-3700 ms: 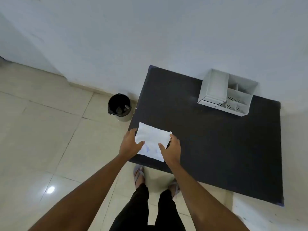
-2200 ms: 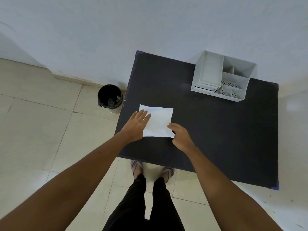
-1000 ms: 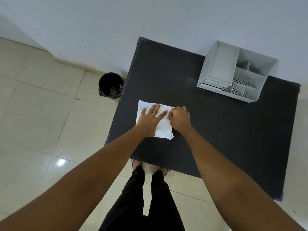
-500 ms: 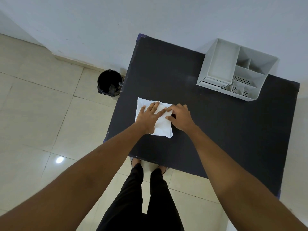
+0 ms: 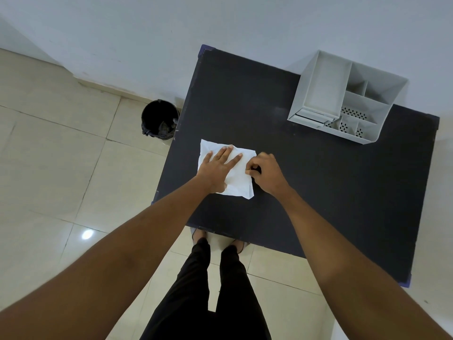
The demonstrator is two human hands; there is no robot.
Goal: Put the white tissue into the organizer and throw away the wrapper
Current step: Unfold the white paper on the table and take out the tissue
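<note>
A white tissue pack point(image 5: 239, 179) lies flat on the black table point(image 5: 318, 182) near its left edge. My left hand point(image 5: 218, 168) rests on top of it with fingers spread, pressing it down. My right hand point(image 5: 266, 173) pinches the pack's right edge with curled fingers. Whether wrapper and tissue are separate I cannot tell. The grey organizer point(image 5: 343, 99) with several compartments stands at the table's far right, against the wall, well away from both hands. A black waste bin point(image 5: 159, 121) sits on the floor left of the table.
A white wall runs behind the table. Beige floor tiles lie to the left and below. My legs in black trousers stand at the table's near edge.
The pack was laid down from both hands onto the table. My left hand flattened on it and my right hand closed in on its right edge; in the last half second little moved.
</note>
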